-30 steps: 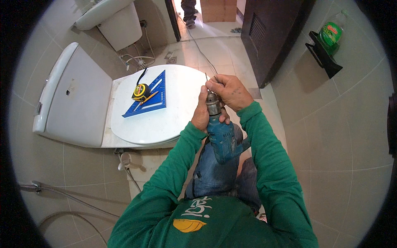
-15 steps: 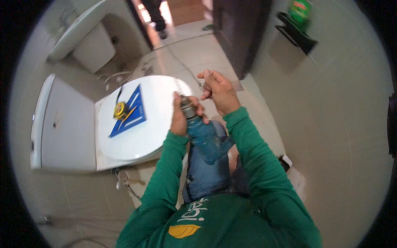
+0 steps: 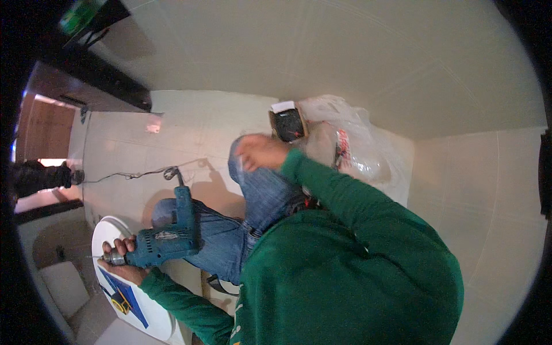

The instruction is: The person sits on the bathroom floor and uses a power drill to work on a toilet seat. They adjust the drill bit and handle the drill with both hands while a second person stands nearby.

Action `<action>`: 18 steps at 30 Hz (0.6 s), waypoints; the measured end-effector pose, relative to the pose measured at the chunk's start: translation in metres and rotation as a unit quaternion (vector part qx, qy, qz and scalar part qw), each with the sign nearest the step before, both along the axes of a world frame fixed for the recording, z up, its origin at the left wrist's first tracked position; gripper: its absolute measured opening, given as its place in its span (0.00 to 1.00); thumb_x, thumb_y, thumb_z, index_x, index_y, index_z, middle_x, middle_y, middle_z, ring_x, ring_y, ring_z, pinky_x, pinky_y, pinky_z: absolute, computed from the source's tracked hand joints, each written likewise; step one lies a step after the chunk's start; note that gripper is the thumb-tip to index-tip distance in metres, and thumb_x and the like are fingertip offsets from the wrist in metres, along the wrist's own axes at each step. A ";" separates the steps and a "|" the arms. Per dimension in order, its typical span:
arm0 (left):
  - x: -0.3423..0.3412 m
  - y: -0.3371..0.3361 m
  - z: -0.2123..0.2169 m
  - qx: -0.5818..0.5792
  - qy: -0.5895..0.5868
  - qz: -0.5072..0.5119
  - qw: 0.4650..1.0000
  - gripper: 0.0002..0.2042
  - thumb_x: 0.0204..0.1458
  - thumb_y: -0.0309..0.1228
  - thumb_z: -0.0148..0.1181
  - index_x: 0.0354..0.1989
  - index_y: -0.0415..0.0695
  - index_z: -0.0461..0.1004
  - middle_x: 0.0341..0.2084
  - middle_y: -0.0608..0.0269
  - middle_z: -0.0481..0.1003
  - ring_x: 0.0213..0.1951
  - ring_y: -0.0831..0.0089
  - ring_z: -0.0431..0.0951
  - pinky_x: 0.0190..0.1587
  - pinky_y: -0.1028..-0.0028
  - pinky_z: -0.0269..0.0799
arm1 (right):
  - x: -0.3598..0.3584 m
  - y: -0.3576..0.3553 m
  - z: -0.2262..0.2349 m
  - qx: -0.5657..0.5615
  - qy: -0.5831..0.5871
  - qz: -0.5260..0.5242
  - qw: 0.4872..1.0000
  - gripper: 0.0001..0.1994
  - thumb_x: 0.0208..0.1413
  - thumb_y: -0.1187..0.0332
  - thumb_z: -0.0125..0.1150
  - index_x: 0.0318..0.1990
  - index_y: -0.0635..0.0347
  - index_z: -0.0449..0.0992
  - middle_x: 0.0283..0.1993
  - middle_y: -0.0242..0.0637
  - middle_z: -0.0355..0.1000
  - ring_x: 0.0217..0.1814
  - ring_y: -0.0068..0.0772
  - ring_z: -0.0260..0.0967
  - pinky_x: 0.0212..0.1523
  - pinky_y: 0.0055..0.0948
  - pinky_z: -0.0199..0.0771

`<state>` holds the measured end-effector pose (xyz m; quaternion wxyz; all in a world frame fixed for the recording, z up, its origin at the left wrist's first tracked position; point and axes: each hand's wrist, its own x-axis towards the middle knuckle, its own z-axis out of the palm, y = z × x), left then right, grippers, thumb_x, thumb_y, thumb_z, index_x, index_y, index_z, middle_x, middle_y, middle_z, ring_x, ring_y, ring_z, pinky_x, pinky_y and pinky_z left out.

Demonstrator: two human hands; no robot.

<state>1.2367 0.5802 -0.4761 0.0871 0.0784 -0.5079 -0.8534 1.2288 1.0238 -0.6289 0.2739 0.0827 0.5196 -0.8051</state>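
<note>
Sleeves of green fill the near edge, and from them the two hands part widely. At about eight o'clock the left hand [image 3: 118,259] is wrapped around the chuck end of a blue electric drill [image 3: 167,238], fingers closed on the metal nose, while the drill's body lies across the jeans-clad lap. Its long axis runs roughly from eight o'clock toward two, nose low and outward over the white toilet lid [image 3: 123,302], and its handle rises toward twelve with the cord [image 3: 138,172] trailing off at ten across the tiled floor. A blue triangular square [image 3: 123,290] and a yellow tape measure [image 3: 119,302] rest on that lid, just below the left hand. Farther out, near twelve o'clock, the right hand [image 3: 261,152] hangs blurred above the raised knee, clear of the drill; whether it pinches anything I cannot tell. Beyond it, at one o'clock, sit a small open box [image 3: 288,123] and a clear plastic bag [image 3: 345,146] against the wall.
</note>
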 end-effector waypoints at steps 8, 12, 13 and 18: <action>-0.002 0.018 0.015 -0.091 -0.077 0.114 0.986 0.23 0.66 0.58 0.31 0.37 0.54 0.67 0.20 0.69 0.63 0.25 0.69 0.66 0.42 0.62 0.68 | 0.204 0.299 -0.126 0.626 -0.057 -0.089 0.772 0.14 0.56 0.57 0.59 0.35 0.60 0.81 0.30 0.41 0.77 0.26 0.38 0.73 0.31 0.39 0.74; -0.003 -0.001 0.011 -0.090 -0.048 0.051 0.993 0.23 0.66 0.58 0.31 0.38 0.53 0.66 0.21 0.68 0.63 0.26 0.69 0.66 0.43 0.60 0.69 | 0.241 0.270 -0.177 0.715 -0.055 0.003 0.697 0.14 0.56 0.58 0.59 0.34 0.61 0.80 0.32 0.43 0.79 0.28 0.42 0.76 0.34 0.41 0.77; 0.000 -0.007 0.012 -0.092 -0.041 0.034 0.994 0.23 0.66 0.58 0.31 0.38 0.53 0.66 0.21 0.68 0.63 0.26 0.69 0.66 0.44 0.60 0.69 | 0.232 0.239 -0.180 0.700 -0.094 -0.094 0.702 0.13 0.56 0.59 0.59 0.35 0.60 0.81 0.34 0.44 0.79 0.31 0.44 0.77 0.37 0.42 0.77; -0.007 0.004 0.019 -0.143 -0.098 0.106 0.979 0.23 0.65 0.58 0.31 0.40 0.52 0.66 0.22 0.67 0.64 0.28 0.68 0.66 0.45 0.59 0.68 | 0.208 0.195 -0.178 0.701 -0.198 -0.299 0.616 0.15 0.55 0.56 0.61 0.48 0.48 0.82 0.40 0.48 0.77 0.47 0.52 0.76 0.48 0.45 0.76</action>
